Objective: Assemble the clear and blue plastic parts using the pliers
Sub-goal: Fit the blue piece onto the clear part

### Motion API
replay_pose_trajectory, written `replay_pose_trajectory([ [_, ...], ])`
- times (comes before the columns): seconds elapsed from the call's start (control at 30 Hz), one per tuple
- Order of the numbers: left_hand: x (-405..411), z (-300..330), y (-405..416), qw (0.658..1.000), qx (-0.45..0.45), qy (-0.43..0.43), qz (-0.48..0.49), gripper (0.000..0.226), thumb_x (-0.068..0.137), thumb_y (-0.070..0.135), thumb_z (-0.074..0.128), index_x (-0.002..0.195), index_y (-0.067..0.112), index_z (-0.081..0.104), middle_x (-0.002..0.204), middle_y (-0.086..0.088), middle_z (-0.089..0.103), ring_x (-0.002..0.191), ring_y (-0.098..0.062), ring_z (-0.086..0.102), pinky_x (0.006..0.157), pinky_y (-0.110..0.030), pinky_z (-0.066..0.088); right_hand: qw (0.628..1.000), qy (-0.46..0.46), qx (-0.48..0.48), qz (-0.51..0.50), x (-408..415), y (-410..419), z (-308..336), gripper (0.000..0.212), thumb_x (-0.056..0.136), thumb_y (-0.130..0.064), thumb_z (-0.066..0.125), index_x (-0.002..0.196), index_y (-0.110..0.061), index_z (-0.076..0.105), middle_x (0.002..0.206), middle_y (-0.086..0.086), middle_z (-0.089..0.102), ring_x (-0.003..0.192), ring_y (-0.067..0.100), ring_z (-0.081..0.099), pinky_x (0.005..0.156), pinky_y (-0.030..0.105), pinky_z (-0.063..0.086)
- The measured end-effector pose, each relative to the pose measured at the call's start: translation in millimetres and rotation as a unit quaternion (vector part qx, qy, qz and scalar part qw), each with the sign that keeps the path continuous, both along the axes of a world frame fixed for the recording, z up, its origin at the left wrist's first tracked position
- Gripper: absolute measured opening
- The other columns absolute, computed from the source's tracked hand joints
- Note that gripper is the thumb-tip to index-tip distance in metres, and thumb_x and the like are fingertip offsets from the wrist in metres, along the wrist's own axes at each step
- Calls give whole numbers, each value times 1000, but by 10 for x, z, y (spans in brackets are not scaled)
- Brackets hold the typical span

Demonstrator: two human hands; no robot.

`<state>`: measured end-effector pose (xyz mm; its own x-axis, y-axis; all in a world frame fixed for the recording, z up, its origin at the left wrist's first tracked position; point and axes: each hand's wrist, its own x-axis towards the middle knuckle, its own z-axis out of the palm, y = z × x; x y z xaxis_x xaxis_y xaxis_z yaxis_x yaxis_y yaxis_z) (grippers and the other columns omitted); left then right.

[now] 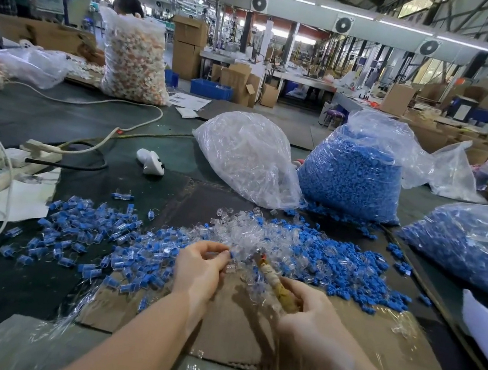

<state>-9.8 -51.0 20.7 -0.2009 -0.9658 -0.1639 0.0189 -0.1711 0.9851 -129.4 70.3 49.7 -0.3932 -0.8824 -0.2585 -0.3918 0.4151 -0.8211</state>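
Your left hand (199, 269) pinches a small blue and clear part (231, 254) between thumb and fingertips. Your right hand (308, 318) is wrapped around the pliers (272, 280), whose handles are bound in tan tape. The tip of the pliers points up and left, very close to the part in your left hand; whether it touches is too blurry to tell. Both hands hover over the cardboard sheet (386, 345). Just past your fingers lies a heap of clear parts (247, 233). Loose blue parts (351, 266) lie to its right, and joined blue and clear pieces (94, 231) spread toward the sheet's left edge. Farther back stand a bag of clear parts (250, 157) and a bag of blue parts (356, 174), side by side.
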Motion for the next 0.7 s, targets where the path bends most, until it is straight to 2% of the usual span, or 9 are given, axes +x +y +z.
replay_pose_trajectory([
  [0.03, 58, -9, -41, 996, -58, -60, 13, 10, 88, 9, 60, 92, 15, 67, 79, 1, 65, 60, -8, 56, 48, -12, 45, 999, 29, -2, -18, -53, 16, -51, 62, 77, 5, 58, 133, -18, 44, 106, 1, 53, 75, 12, 58, 56, 18, 47],
  [0.1, 211, -33, -144, 960, -183, -207, 40, 14, 90, 13, 58, 99, 18, 67, 84, 8, 64, 67, -4, 55, 49, -9, 42, 988, 143, 16, -52, -185, 62, -141, 67, 79, -4, 60, 140, -21, 37, 114, 2, 48, 99, 19, 52, 81, 31, 50],
  [0.17, 374, -66, -261, 906, -259, -329, 69, 18, 92, 19, 55, 105, 22, 68, 97, 3, 65, 81, -9, 54, 64, -18, 45, 966, 240, 49, -78, -309, 120, -209, 71, 80, -12, 61, 143, -24, 31, 121, 3, 45, 114, 20, 42, 98, 42, 40],
  [0.23, 502, -100, -370, 862, -298, -400, 94, 20, 93, 22, 55, 106, 25, 69, 101, 2, 64, 88, -15, 50, 75, -30, 44, 947, 301, 71, -92, -398, 182, -252, 71, 82, -21, 62, 144, -27, 27, 124, 1, 42, 119, 19, 37, 103, 41, 34],
  [0.37, 556, -123, -433, 818, -306, -477, 99, 24, 92, 23, 55, 112, 32, 66, 102, 6, 59, 96, -18, 43, 81, -31, 32, 919, 373, 96, -84, -489, 270, -344, 75, 86, -48, 58, 147, -29, 19, 134, -1, 37, 126, 18, 32, 104, 35, 32],
  [0.43, 497, -134, -391, 811, -327, -475, 95, 28, 90, 22, 58, 116, 32, 63, 107, 6, 56, 101, -16, 40, 85, -30, 30, 913, 387, 98, -81, -506, 286, -390, 74, 87, -54, 53, 147, -29, 18, 138, -1, 35, 129, 18, 30, 107, 34, 31],
  [0.5, 388, -138, -298, 829, -360, -423, 59, 28, 89, 19, 60, 115, 27, 64, 106, 6, 56, 99, -10, 37, 87, -23, 28, 908, 400, 106, -73, -525, 291, -409, 72, 87, -58, 48, 147, -29, 18, 141, -2, 33, 132, 18, 27, 109, 34, 29],
  [0.6, 173, -163, -93, 858, -394, -327, -46, 22, 90, 15, 57, 109, 20, 66, 98, 11, 53, 94, -1, 38, 79, -9, 28, 900, 412, 130, -58, -536, 288, -397, 70, 87, -65, 38, 146, -32, 19, 146, -3, 29, 136, 18, 24, 110, 38, 25],
  [0.7, 1, -235, 81, 854, -409, -292, -137, 26, 93, 13, 52, 116, 19, 62, 105, 9, 57, 95, 3, 42, 82, 2, 30, 910, 400, 80, -78, -568, 263, -369, 57, 91, -61, 35, 139, -31, 36, 137, -5, 40, 129, 15, 35, 107, 39, 32],
])
